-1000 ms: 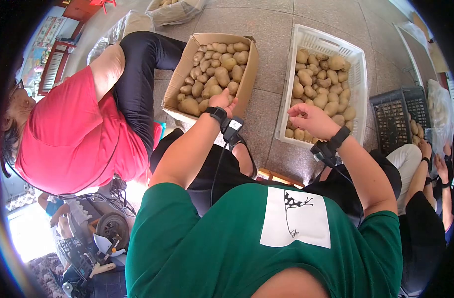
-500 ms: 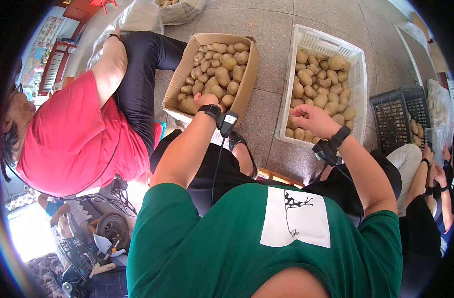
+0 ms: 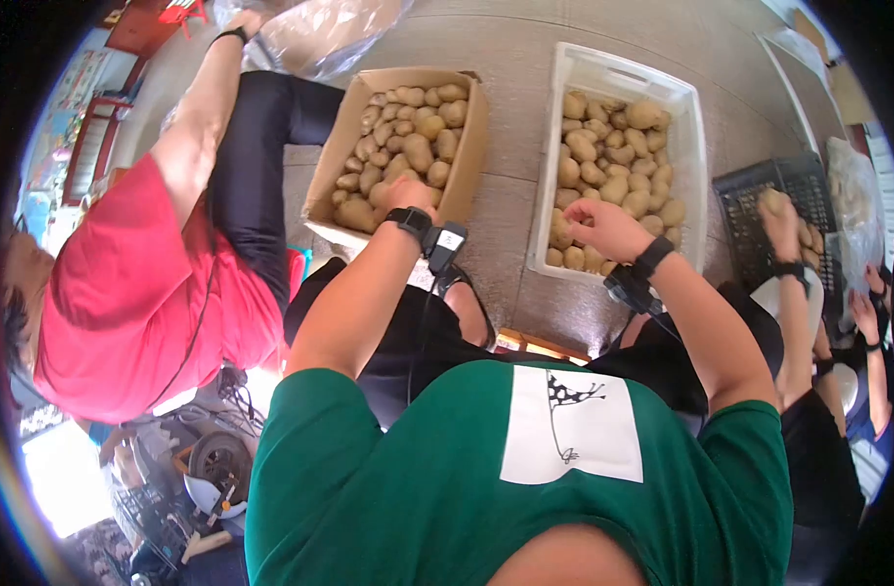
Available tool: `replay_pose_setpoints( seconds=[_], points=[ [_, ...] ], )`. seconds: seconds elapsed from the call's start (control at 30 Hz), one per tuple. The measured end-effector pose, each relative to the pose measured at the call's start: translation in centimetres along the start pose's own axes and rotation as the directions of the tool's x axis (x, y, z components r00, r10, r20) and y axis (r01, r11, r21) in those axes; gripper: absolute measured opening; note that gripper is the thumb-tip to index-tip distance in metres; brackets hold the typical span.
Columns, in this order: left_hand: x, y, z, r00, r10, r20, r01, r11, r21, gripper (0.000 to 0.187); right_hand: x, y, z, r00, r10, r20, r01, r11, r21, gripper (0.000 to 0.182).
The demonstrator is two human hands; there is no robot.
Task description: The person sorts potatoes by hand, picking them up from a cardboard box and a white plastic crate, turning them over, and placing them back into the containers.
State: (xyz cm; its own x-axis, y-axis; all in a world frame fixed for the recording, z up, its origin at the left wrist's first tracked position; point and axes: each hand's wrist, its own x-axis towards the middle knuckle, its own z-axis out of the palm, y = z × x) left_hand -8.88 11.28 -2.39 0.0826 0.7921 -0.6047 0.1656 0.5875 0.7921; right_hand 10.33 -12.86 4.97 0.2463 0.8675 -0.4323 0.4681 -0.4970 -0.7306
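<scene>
My left hand (image 3: 411, 193) reaches into the near end of a cardboard box (image 3: 473, 161) filled with potatoes (image 3: 418, 151). Its fingers curl over a potato (image 3: 381, 195) there, and the back of the hand partly hides the grip. Over the near left part of a white plastic crate (image 3: 699, 146), my right hand (image 3: 608, 230) has its fingers bent and closed at a potato (image 3: 560, 230) by the crate wall. More potatoes (image 3: 613, 188) of mixed sizes fill this crate. Each wrist wears a black band with a small device.
To the left sits a person in a red shirt (image 3: 144, 303), one arm stretched toward a clear plastic bag (image 3: 335, 34). At right, another person's hand (image 3: 781, 230) holds a potato above a black crate (image 3: 745, 210). Tiled floor (image 3: 515, 186) lies between the boxes.
The view has shifted slightly. At right, a co-worker's hand with a potato has come over the black crate. The red-shirted person's arm reaches farther out. My hands stay at the same containers.
</scene>
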Motion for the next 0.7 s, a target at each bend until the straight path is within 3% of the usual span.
replay_pose_setpoints(
  seconds=[0.03,0.1,0.13,0.17,0.2,0.33,0.4,0.47,0.6,0.7],
  points=[
    [1.3,-0.8,-0.6,0.993,0.107,0.047,-0.114,0.971,0.212,0.030,0.1,0.4,0.0,1.000,-0.007,-0.012,0.007,1.000,0.001,0.034],
    [2.6,-1.9,-0.2,0.935,0.286,0.211,-0.355,0.748,0.561,0.020,0.2,1.2,0.3,0.998,-0.028,-0.054,0.025,0.999,-0.048,0.035],
    [2.3,-1.9,0.7,0.933,0.272,0.235,-0.358,0.750,0.555,0.020,0.3,1.4,0.3,0.998,-0.015,-0.058,0.011,0.998,-0.058,0.035],
    [0.0,-0.3,1.4,0.984,0.071,0.165,-0.096,0.984,0.153,0.026,0.4,1.2,0.2,0.999,-0.007,-0.053,0.003,0.996,-0.085,0.035],
    [-1.7,0.9,1.8,0.970,-0.156,0.186,0.205,0.936,-0.285,0.039,0.5,1.0,0.2,0.999,-0.002,-0.045,-0.003,0.994,-0.111,0.035],
    [-3.4,1.6,2.5,0.970,-0.169,0.173,0.211,0.941,-0.265,0.038,0.6,0.9,0.4,0.998,-0.021,-0.058,0.009,0.982,-0.190,0.035],
    [-3.0,1.5,2.8,0.968,-0.195,0.157,0.234,0.928,-0.289,0.021,0.8,1.0,0.0,0.998,-0.016,-0.067,0.003,0.983,-0.184,0.035],
    [-3.3,1.8,2.6,0.959,-0.171,0.226,0.225,0.945,-0.239,0.023,0.6,1.0,-0.5,0.988,-0.044,-0.149,-0.011,0.938,-0.345,0.035],
    [-0.6,-0.4,2.4,0.934,-0.201,0.297,0.280,0.926,-0.253,0.021,0.8,2.6,-1.1,0.954,0.033,-0.299,-0.171,0.877,-0.448,0.039],
    [-2.7,0.6,3.4,0.938,-0.180,0.296,0.266,0.923,-0.280,0.012,1.1,4.2,-1.4,0.958,0.093,-0.272,-0.207,0.880,-0.428,0.044]
  ],
)
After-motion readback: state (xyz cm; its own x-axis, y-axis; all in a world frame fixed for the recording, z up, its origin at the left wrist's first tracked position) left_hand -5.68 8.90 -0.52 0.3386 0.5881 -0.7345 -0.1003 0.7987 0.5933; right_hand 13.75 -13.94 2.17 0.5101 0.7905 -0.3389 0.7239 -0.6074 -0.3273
